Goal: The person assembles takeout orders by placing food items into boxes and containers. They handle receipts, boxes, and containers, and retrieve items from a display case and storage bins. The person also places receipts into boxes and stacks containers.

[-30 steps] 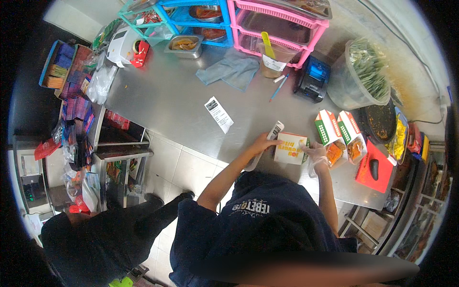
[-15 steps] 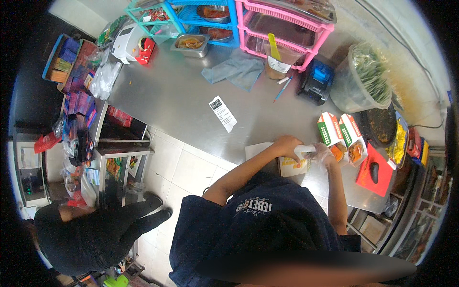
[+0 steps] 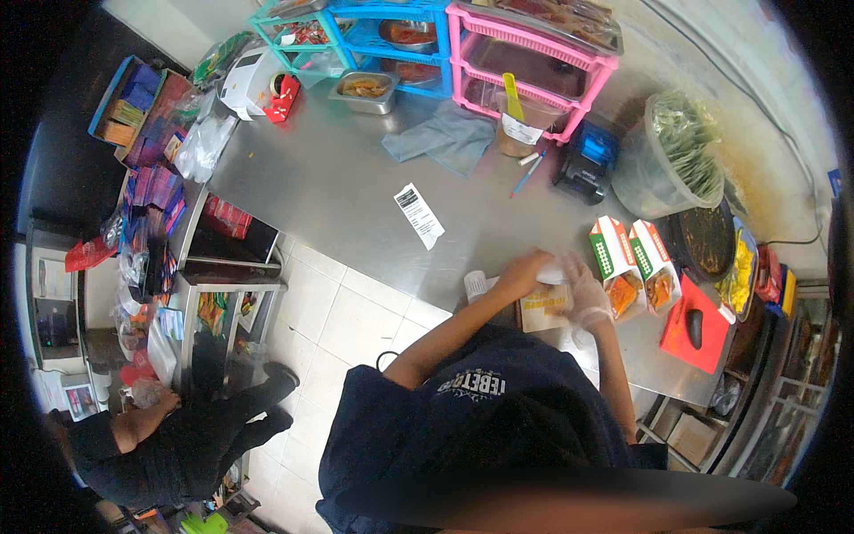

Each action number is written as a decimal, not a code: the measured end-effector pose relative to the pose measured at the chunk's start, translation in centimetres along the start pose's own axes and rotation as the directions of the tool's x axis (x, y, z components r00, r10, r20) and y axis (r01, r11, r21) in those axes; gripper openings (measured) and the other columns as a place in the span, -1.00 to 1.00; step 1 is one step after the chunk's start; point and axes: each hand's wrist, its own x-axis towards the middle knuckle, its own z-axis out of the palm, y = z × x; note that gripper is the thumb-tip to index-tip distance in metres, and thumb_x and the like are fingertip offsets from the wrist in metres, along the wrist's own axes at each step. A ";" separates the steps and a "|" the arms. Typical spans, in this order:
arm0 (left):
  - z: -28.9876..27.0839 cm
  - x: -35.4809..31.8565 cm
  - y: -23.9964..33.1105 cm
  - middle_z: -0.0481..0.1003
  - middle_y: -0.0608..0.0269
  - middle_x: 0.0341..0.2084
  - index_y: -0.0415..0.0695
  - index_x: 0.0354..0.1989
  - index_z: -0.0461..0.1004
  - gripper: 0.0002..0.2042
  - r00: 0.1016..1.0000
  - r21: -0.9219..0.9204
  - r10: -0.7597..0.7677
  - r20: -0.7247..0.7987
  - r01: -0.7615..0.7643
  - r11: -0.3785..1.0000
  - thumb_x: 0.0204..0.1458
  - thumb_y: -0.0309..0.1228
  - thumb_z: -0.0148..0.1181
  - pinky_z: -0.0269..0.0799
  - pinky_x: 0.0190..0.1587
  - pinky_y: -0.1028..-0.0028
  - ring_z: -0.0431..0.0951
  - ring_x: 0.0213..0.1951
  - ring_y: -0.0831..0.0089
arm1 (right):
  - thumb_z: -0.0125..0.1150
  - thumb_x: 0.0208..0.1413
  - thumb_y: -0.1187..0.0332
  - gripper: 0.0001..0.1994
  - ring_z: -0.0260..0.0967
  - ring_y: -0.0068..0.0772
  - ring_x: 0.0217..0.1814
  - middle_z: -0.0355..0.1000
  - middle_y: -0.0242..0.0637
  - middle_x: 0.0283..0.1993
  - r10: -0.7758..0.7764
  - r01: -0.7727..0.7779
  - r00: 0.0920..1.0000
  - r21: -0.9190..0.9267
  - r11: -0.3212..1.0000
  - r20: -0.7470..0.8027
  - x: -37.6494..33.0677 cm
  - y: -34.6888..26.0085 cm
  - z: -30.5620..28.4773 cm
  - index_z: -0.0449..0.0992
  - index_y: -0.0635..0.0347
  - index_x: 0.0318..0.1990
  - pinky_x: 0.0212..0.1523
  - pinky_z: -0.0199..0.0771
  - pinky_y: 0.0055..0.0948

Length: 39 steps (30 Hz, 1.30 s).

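Steel tabletop (image 3: 338,187): I logged it widest. Yellow food box (image 3: 544,308), near edge, under both hands. Left hand (image 3: 525,270) clasped white wrapping over it; gloved right hand (image 3: 587,298) pressed alongside, grip state unclear. I judged steadying the box while folding best.

1. The steel counter (image 3: 356,196) runs across the middle; racks of trays (image 3: 445,44) stand along its far edge.
2. A cloth (image 3: 445,138) lies in front of the racks, with a paper slip (image 3: 419,214) nearer the person.
3. A card terminal (image 3: 585,158) sits right of the cloth, and a bucket of greens (image 3: 672,151) right of that.
4. Two open food boxes (image 3: 633,262) stand side by side at the near edge, right of both hands.
5. The left hand (image 3: 525,270) and right hand (image 3: 584,298) meet over a flat box (image 3: 544,310).
6. A cutting board (image 3: 694,331) lies right of the boxes.
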 end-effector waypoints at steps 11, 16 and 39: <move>-12.0 -10.8 -10.7 0.31 0.28 0.18 -0.05 0.21 0.27 -0.40 0.896 0.452 -0.176 -0.408 0.365 0.814 -0.12 -0.45 0.22 0.55 -0.24 0.28 0.59 -0.21 0.23 | 0.41 -0.31 -0.09 0.10 0.02 0.04 0.35 0.17 0.00 0.23 -0.130 0.153 0.978 -0.133 0.979 0.164 7.6 -6.8 0.4 -0.15 -0.18 0.41 0.29 0.09 -0.07; -11.5 -13.3 -11.2 0.23 0.37 0.26 0.03 0.23 0.25 -0.33 0.898 0.413 -0.283 -0.338 0.412 0.812 -0.17 -0.46 0.28 0.55 -0.22 0.28 0.59 -0.20 0.25 | 0.42 -0.37 -0.04 0.09 0.09 0.19 0.25 0.20 0.12 0.16 -0.232 0.237 0.972 0.176 0.955 -0.046 16.7 -14.1 -0.9 -0.05 -0.16 0.41 0.23 0.15 -0.02; -9.1 -5.4 3.8 0.44 0.26 0.04 0.01 0.06 0.44 -0.53 0.925 0.125 0.360 0.118 -0.374 0.919 -0.12 -0.58 0.11 0.49 -0.08 0.27 0.52 -0.05 0.18 | 0.06 0.06 0.30 -0.82 0.42 -0.26 -0.32 0.43 -0.22 -0.38 0.091 -0.144 0.958 -0.182 0.973 -0.272 1.7 0.8 5.6 0.49 0.11 -0.21 -0.21 0.42 -0.27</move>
